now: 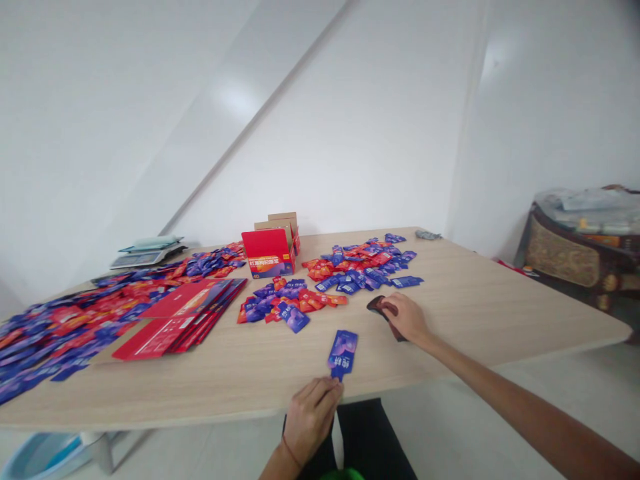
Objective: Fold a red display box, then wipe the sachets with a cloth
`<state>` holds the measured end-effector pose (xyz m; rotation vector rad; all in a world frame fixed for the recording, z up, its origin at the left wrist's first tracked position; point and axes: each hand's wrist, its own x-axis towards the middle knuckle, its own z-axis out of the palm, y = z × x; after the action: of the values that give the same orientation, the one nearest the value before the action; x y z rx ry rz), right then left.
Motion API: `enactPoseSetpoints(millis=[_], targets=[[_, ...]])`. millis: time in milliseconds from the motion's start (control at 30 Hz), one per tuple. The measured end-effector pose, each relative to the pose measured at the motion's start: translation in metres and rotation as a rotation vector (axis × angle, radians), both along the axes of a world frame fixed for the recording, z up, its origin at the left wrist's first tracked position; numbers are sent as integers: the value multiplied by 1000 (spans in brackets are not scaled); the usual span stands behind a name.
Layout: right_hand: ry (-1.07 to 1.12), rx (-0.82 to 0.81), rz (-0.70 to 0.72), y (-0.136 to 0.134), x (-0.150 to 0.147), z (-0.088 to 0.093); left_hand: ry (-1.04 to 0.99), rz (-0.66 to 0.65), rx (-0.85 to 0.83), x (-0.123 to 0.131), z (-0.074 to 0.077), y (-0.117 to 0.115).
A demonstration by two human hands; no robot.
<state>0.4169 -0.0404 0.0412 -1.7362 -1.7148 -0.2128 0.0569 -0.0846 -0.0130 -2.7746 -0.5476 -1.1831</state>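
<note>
Near the table's front edge, my left hand point(315, 410) pinches the narrow end of a blue-purple sachet point(344, 350) with white lettering. The body of that sachet points away from me, over the tabletop. To its right, my right hand point(406, 315) is closed on a flat, dark brown object point(380, 305), whose kind I cannot make out; part of it is covered by my fingers. Beyond my hands lie a small heap of red and blue sachets point(273, 303) and a larger heap point(363, 263).
An upright red carton point(270, 257) stands at the back, with more cartons behind it. Flattened red cartons point(173, 320) are stacked left of centre, beside a long spread of sachets point(75, 320). The table edge point(565, 350) runs along the right. A carved brown chair point(570, 250) stands beyond it.
</note>
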Motion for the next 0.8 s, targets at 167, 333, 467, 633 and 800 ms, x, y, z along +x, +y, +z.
enactPoseSetpoints(millis=[167,333,467,633,800], targets=[[-40,-40,-110,-30,52,-19,-4,-7,-77,1,6,-4],[-15,-15,-157,-53,74,-45,43,143,-131,15,30,-5],[-49,7,-158,-58,72,-49,192,315,-169,44,63,9],[-61,10,-188,-59,68,-47,570,664,-303,89,88,26],[-55,5,-192,-61,65,-44,736,719,-407,105,86,32]])
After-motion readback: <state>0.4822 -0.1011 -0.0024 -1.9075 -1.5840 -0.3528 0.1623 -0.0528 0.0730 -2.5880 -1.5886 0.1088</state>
